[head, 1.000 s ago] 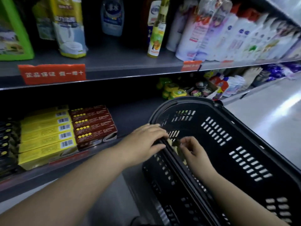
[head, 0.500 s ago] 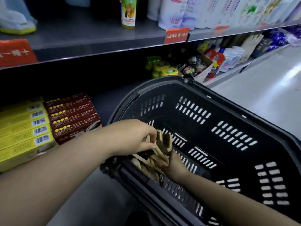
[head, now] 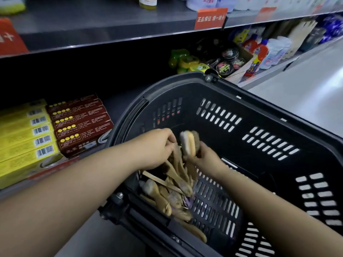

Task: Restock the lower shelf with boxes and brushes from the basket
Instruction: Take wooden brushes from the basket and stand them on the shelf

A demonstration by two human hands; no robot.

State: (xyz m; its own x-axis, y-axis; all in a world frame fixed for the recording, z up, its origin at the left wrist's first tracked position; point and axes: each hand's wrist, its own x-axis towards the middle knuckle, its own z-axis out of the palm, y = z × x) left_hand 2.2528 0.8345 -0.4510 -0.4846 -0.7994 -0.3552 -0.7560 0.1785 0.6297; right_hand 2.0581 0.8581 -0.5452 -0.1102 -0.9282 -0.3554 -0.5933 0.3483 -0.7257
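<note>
A black plastic basket (head: 259, 112) stands in front of the lower shelf (head: 118, 102). Several wooden brushes (head: 167, 193) lie piled in its near left corner. My left hand (head: 157, 147) reaches into the basket and grips a bunch of wooden brush handles (head: 179, 164). My right hand (head: 204, 156) is closed on a wooden brush with pale bristles (head: 188, 142), raised above the pile. Yellow boxes (head: 24, 138) and dark red boxes (head: 79, 123) lie in rows at the shelf's left.
An upper shelf (head: 111, 32) with bottles and orange price tags (head: 210, 18) overhangs the lower one. Green and yellow packs (head: 185, 62), round tins in a carton (head: 228, 62) and detergent bottles (head: 259, 52) fill the shelf's right. Pale floor (head: 306, 93) runs along the right.
Both hands went from the basket's rim down into it. My left hand took hold of brush handles; my right hand has lifted one brush. The view dropped toward the basket.
</note>
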